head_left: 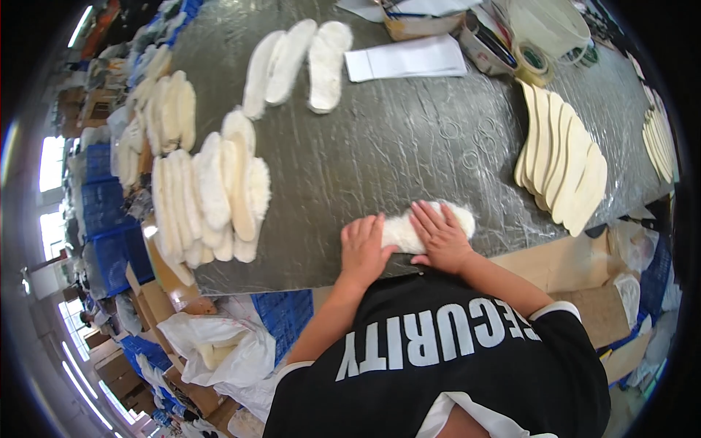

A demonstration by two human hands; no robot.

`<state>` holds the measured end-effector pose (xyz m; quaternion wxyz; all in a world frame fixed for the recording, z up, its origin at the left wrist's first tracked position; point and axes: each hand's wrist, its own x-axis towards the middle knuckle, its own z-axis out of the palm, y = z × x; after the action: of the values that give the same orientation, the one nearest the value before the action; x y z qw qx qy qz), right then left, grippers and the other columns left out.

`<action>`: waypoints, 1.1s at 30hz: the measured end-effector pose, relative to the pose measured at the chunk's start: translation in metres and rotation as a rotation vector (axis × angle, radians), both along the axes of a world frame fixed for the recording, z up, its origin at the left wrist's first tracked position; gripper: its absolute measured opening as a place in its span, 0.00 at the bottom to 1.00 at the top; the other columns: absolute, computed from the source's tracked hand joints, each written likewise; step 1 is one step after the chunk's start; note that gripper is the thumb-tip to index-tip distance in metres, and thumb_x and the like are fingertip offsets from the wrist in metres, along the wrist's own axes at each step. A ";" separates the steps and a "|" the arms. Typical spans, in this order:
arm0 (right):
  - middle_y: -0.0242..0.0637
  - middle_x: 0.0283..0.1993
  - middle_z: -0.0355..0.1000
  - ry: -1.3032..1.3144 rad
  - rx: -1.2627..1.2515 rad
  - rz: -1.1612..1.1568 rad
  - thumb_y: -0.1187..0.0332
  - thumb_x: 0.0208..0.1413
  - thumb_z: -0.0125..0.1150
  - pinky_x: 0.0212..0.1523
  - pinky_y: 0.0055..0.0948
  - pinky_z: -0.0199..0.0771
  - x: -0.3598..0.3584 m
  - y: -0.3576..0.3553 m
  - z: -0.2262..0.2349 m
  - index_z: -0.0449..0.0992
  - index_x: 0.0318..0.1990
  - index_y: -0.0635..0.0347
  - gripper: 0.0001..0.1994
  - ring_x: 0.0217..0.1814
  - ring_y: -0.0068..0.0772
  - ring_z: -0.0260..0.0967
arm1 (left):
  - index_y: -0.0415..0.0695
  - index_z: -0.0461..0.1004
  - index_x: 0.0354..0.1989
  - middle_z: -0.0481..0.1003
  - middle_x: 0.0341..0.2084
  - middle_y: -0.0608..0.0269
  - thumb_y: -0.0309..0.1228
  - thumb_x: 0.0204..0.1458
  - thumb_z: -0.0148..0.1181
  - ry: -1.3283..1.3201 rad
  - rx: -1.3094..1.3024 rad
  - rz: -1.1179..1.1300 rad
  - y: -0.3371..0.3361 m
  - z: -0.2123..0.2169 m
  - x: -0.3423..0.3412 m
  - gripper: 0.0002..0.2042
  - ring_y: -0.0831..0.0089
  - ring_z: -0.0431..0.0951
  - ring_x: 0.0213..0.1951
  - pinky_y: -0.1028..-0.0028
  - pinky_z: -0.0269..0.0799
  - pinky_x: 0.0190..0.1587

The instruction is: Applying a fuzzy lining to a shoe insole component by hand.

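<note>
While the right hand (442, 237) lies flat on a white fluffy insole (399, 233), its fingers a little spread, the left hand (362, 244) rests palm down at the insole's left end, fingers close together and thumb stretched toward the right hand. So the insole is under and between the two hands, near the edge of the dark table (350, 164). If the hands press unequally, I think the insole could slip or bend, because the table's covering looks smooth and wrinkled. Also, a wide swing of the left hand could disturb the pile of fluffy insoles (213, 186) to its left. The underside of the insole is hidden, so I cannot tell whether anything lies beneath it. The pale insoles (562, 157) well to the right of the hands overlap, and their number is hard to make out.
</note>
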<state>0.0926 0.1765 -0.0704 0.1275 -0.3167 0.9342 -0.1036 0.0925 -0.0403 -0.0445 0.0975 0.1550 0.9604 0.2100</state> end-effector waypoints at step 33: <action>0.41 0.62 0.60 0.212 0.102 -1.020 0.57 0.34 0.75 0.61 0.42 0.54 0.057 0.267 0.042 0.69 0.49 0.54 0.31 0.64 0.44 0.55 | 0.39 0.74 0.35 0.74 0.38 0.53 0.25 0.41 0.64 0.165 0.174 -0.371 0.045 0.055 -0.077 0.12 0.53 0.71 0.44 0.60 0.66 0.48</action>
<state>0.1496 0.4437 -0.0287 -0.0189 0.1767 0.9813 -0.0743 0.0159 0.0044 0.0107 0.0419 0.3537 0.8983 0.2572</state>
